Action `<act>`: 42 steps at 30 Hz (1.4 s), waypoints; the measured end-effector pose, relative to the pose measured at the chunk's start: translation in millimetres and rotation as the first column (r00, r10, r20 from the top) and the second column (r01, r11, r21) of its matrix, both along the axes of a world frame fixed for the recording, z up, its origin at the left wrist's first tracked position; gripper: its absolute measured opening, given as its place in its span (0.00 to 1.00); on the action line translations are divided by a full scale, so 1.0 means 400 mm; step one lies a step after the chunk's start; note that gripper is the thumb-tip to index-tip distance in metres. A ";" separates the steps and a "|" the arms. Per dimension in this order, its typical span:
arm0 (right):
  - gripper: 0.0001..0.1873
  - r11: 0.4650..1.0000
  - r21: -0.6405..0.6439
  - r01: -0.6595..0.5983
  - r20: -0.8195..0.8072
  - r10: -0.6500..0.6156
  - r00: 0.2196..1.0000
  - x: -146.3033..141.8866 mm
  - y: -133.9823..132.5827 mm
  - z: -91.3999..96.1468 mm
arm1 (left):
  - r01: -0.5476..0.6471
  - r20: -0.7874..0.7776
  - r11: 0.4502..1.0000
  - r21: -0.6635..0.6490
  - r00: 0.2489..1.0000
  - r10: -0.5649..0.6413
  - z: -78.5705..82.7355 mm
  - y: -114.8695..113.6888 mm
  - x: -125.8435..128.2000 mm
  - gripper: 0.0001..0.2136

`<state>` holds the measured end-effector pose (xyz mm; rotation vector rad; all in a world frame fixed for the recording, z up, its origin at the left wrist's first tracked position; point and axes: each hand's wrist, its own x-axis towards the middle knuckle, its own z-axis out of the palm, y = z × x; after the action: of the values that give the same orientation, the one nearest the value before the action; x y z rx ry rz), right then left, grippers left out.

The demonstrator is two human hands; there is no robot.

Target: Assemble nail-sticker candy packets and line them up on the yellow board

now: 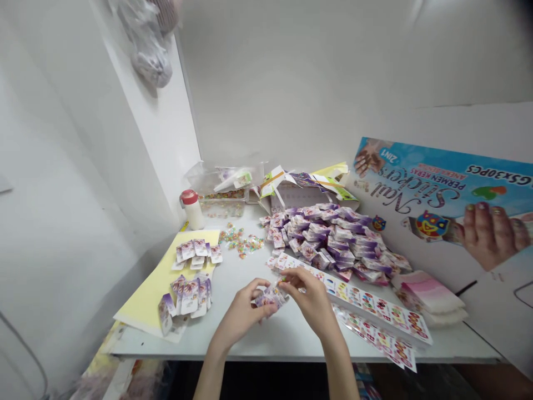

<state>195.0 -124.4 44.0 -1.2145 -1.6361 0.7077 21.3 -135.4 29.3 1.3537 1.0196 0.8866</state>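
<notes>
Both my hands meet over the front middle of the white table [250, 339]. My left hand [244, 311] and my right hand [308, 297] pinch the same small purple-and-white packet [271, 296] between their fingertips. Just beyond my right hand lie long strips of sticker sheets [375, 305] running to the right. A big heap of the same purple packets [333, 236] lies behind them. Small finished packets [189, 297] sit in groups on a yellow sheet [150, 289] to my left.
Loose coloured candies [241, 241] are scattered mid-table. A white bottle with a red cap [192, 209] and a clear plastic bag [225, 186] stand at the back. A printed "Nail Stickers" display board [449, 200] leans on the right; pink-white pads [428, 294] lie before it.
</notes>
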 end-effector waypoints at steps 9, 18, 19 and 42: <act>0.10 0.991 0.003 -0.136 0.089 0.135 0.987 0.003 -0.022 0.031 | -0.053 0.125 0.998 0.019 0.991 0.050 0.006 0.000 0.024 0.12; 0.08 0.988 -0.017 -0.154 0.148 0.155 0.977 -0.006 -0.034 0.043 | -0.078 0.046 0.992 0.099 0.996 0.074 0.014 -0.008 0.013 0.12; 0.09 0.986 -0.030 -0.161 0.154 0.164 0.974 -0.010 -0.035 0.045 | -0.073 0.032 0.992 0.105 0.997 0.070 0.017 -0.009 0.011 0.12; 0.16 0.868 -0.181 -0.462 -0.554 0.298 0.778 -0.038 0.010 -0.013 | -0.048 0.004 0.976 0.212 0.999 0.048 0.031 -0.015 -0.021 0.09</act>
<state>179.7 -120.6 38.7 -0.7856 -1.3507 1.4641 13.0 -141.3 41.6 1.5127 0.9831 1.0544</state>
